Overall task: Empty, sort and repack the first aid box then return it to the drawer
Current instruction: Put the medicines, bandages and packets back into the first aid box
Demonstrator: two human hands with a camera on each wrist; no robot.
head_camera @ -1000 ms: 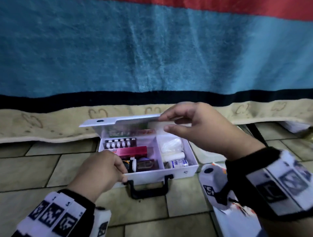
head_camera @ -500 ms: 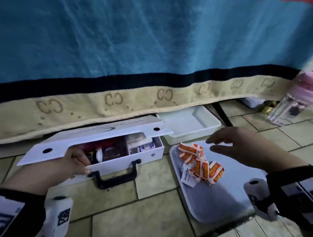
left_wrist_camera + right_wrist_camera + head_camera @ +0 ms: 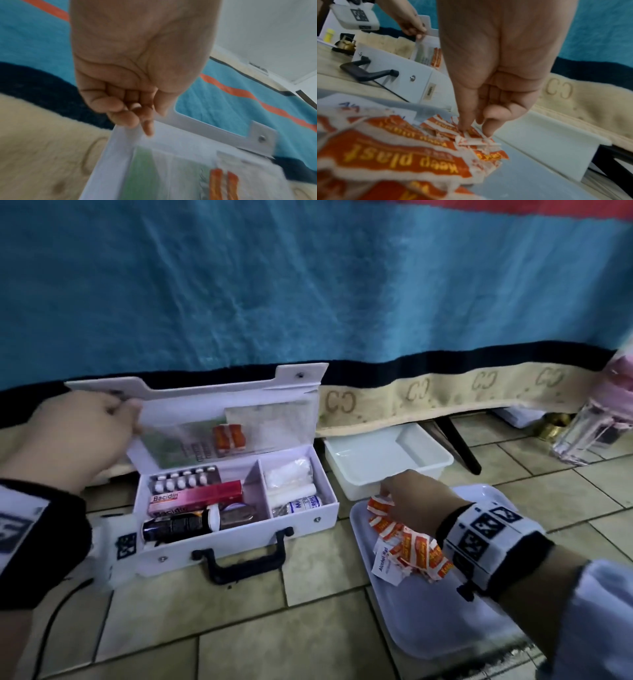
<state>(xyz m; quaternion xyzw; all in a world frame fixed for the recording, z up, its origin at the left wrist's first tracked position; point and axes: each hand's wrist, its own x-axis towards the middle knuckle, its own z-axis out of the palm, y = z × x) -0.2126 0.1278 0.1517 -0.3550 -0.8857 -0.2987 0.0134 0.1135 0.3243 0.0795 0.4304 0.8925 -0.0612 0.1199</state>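
The white first aid box [image 3: 239, 530] stands open on the tiled floor. My left hand [image 3: 132, 419] pinches the left edge of its raised lid [image 3: 212, 392], seen close in the left wrist view [image 3: 144, 119]. Orange plaster packets [image 3: 228, 440] sit in the lid pocket. Inside lie a blister pack [image 3: 185, 479], a red Bacidin carton [image 3: 195, 498], a dark bottle [image 3: 174, 525] and bandage rolls [image 3: 291, 477]. To the right, a pile of orange plaster packets [image 3: 411, 546] lies on a white tray [image 3: 445, 621]. My right hand [image 3: 385, 494] touches the pile's far end with thumb and straight fingertips [image 3: 462, 127].
An empty white tub [image 3: 387, 457] sits behind the tray, half under the hanging blue blanket [image 3: 308, 302]. A black furniture leg [image 3: 459, 446] and a clear bottle with a pink top [image 3: 589, 433] stand at the right. An alcohol pad [image 3: 383, 559] lies with the plasters.
My left hand has lifted the lid from nearly closed to upright. My right hand has dropped from hovering over the tray onto the plaster pile.
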